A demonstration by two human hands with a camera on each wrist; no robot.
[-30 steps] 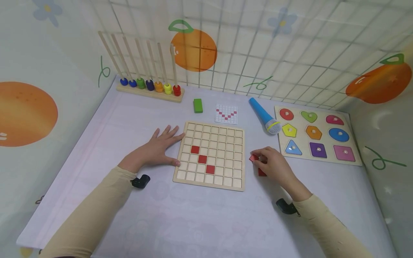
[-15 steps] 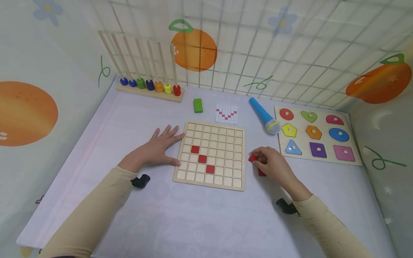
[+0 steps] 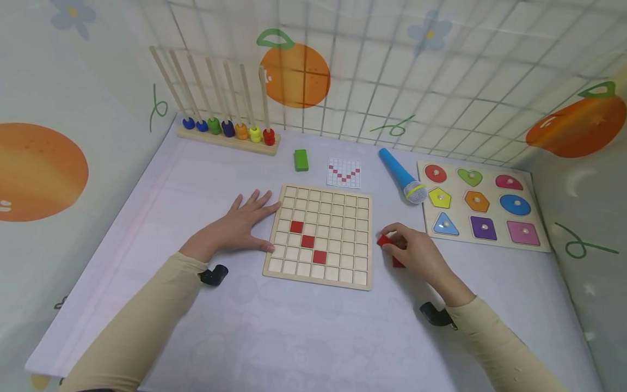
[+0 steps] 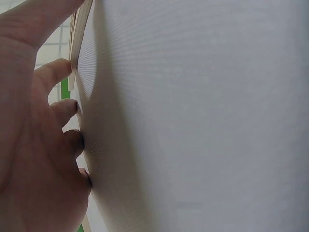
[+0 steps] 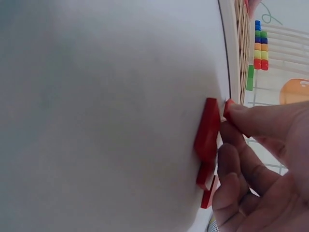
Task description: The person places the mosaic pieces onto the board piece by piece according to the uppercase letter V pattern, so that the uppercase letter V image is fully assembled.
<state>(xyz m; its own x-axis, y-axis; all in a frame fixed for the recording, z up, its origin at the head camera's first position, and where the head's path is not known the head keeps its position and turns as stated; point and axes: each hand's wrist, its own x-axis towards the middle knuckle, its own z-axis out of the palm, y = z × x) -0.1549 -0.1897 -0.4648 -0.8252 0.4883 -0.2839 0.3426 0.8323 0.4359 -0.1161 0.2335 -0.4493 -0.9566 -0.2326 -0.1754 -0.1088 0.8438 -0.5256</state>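
A wooden grid board (image 3: 343, 277) lies in the middle of the table, with three red square tiles set in its cells on a diagonal, one being the tile (image 3: 307, 241). My left hand (image 3: 237, 228) is spread flat, thumb and index fingertip at the board's left edge. To the right of the board, my right hand (image 3: 413, 250) pinches a red tile (image 3: 384, 240) between thumb and fingers. Beneath that hand another red tile (image 3: 398, 262) shows; the right wrist view has several loose red tiles (image 5: 207, 130) on the table beside the fingers.
Behind the board lie a green block (image 3: 301, 160) and a card (image 3: 344, 173) with a red V pattern. A blue toy microphone (image 3: 399, 174) and a shape puzzle (image 3: 462, 204) are at the right. A bead rack (image 3: 227, 142) stands back left, before a wire grid (image 3: 352, 71).
The red tile in my right fingers has tilted slightly and shifted a little left. My left hand and the board have not moved.
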